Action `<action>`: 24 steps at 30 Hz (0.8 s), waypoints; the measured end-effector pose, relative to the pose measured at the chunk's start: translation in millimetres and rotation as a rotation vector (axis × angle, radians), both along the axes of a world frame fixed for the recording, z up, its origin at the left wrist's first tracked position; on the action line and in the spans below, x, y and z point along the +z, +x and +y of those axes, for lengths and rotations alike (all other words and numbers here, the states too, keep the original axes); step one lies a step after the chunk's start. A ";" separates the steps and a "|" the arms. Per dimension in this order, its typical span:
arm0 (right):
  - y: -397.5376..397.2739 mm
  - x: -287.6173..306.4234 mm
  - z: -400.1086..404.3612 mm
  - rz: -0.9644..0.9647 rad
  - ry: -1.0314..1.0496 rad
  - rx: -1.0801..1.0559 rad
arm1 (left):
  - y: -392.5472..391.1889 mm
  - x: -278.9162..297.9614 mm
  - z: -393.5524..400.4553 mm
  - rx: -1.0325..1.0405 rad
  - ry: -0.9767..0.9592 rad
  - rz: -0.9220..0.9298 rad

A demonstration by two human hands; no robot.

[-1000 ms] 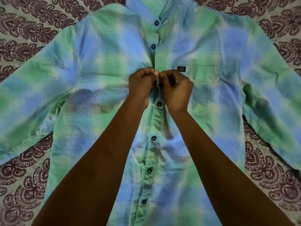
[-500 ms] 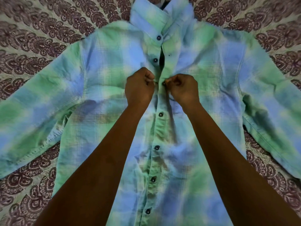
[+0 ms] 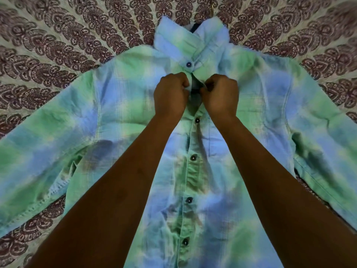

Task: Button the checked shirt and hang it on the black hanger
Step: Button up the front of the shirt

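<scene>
The checked shirt (image 3: 119,117) lies front up and spread flat on a patterned bedspread (image 3: 58,45), its collar toward the far edge of the view and both sleeves stretched out to the sides. Its cloth is a soft, washed-out check of green and pale blue blocks, creased down the middle and along the side seams, with darker shadowed folds beside the placket. Small dark round buttons run down the front; four below the hands sit closed through the placket, and one more shows at the collar stand, where the collar (image 3: 179,41) stands slightly open over a dark inner neck. Just below that collar button the two front edges gape a little. The left hand (image 3: 171,95) is curled and pinches the left front edge at this gap, while the right hand (image 3: 220,94) is curled likewise and pinches the opposite edge, the knuckles of the two nearly meeting.
</scene>
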State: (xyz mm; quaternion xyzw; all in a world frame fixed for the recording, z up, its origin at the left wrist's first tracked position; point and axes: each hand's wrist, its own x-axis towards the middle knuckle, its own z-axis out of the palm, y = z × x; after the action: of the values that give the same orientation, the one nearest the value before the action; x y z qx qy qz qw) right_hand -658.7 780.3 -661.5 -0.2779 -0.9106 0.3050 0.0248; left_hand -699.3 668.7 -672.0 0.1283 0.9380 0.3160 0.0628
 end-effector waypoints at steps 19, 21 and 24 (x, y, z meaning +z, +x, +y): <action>10.9 -18.9 -1.2 0.198 -0.693 -0.365 | -2.0 -20.8 -13.7 -0.435 -0.449 0.559; 11.0 -20.4 -0.7 0.194 -0.675 -0.348 | -4.1 -20.9 -13.2 -0.405 -0.434 0.571; 10.5 -20.4 -0.3 0.182 -0.666 -0.333 | -3.3 -24.5 -14.3 -0.357 -0.367 0.580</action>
State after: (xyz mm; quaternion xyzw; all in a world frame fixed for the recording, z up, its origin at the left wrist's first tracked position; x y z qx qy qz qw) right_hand -648.1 780.0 -681.9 -0.3867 -0.6981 0.5993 0.0631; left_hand -702.5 654.3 -696.4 0.3600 0.9207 0.0777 -0.1291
